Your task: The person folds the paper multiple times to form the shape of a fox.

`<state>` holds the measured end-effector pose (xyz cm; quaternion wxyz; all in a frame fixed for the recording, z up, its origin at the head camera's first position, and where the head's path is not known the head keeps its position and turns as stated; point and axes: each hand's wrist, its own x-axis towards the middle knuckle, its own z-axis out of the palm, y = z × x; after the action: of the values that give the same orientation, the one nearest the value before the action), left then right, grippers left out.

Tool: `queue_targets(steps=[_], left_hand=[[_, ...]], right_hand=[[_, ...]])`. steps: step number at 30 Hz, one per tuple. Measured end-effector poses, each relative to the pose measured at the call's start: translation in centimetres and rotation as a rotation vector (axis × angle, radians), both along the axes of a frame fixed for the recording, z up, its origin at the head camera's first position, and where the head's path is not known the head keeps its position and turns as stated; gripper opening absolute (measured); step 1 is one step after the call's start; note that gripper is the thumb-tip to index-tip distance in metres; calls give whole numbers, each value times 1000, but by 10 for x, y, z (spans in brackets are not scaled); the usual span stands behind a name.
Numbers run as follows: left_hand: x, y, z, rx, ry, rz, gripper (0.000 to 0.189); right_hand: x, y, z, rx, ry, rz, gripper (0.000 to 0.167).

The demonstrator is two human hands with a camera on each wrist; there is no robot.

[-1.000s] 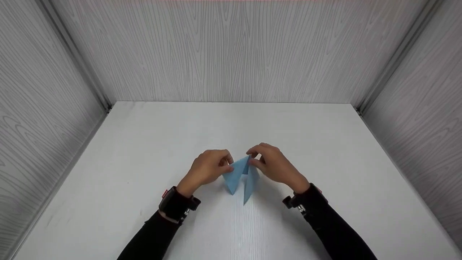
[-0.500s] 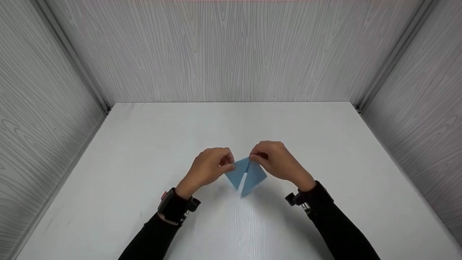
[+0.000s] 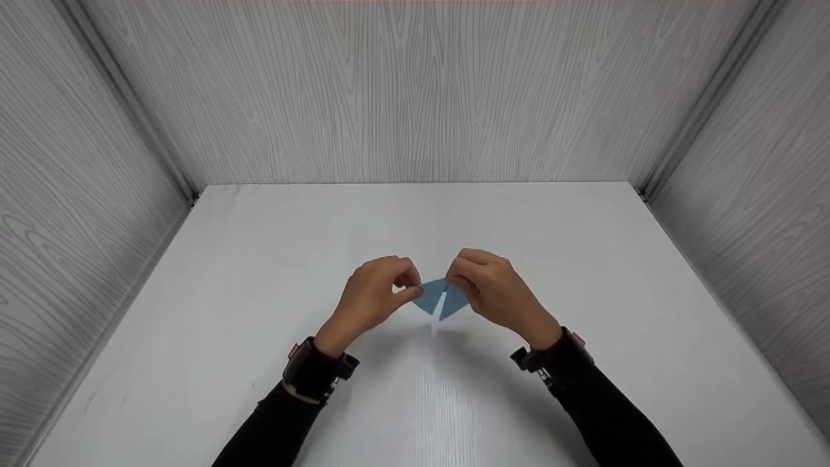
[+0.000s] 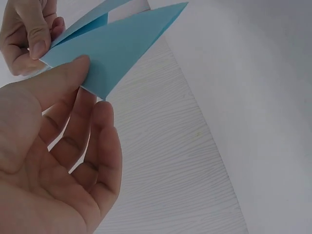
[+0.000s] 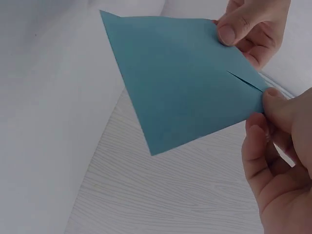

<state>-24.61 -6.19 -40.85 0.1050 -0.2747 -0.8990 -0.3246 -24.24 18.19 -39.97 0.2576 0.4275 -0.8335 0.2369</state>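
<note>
A light-blue sheet of folded paper (image 3: 428,297) is held up above the table between both hands. Thumb and fingers of the left hand (image 3: 375,293) pinch its left side. At the top corner, the right hand (image 3: 496,290) pinches it near the fold. Two pointed flaps hang side by side with a narrow gap in the head view. From the left wrist, the paper (image 4: 117,46) shows a triangular flap with another layer behind it. In the right wrist view, the paper (image 5: 180,83) spreads out broad and flat, with a short dark slit near the right fingertips.
Beneath the hands lies a white wood-grain table (image 3: 415,402). A grey wood-grain panel (image 3: 415,91) rises behind it, with side panels at left (image 3: 65,214) and right (image 3: 765,214). Black cameras (image 3: 318,370) are strapped to both wrists.
The paper's flaps first swung apart and then drew closer; the sheet now tilts so its flaps look shorter. Both hands have risen slightly, still pinching it.
</note>
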Motion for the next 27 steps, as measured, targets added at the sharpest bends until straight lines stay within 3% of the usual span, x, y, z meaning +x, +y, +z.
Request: queue_targets(steps=[10,18,27], left_hand=[[-4,-7,6,40,121,88,18],[-5,-13,9,69,138,109,13],[-5,-12,9,72,125,111,11]], right_hand=[[-3,-4,-5,-12,130,-6,3],[-3,-8,-16,69,235,106,13],[-1,-13,-27,185,103,146,9]])
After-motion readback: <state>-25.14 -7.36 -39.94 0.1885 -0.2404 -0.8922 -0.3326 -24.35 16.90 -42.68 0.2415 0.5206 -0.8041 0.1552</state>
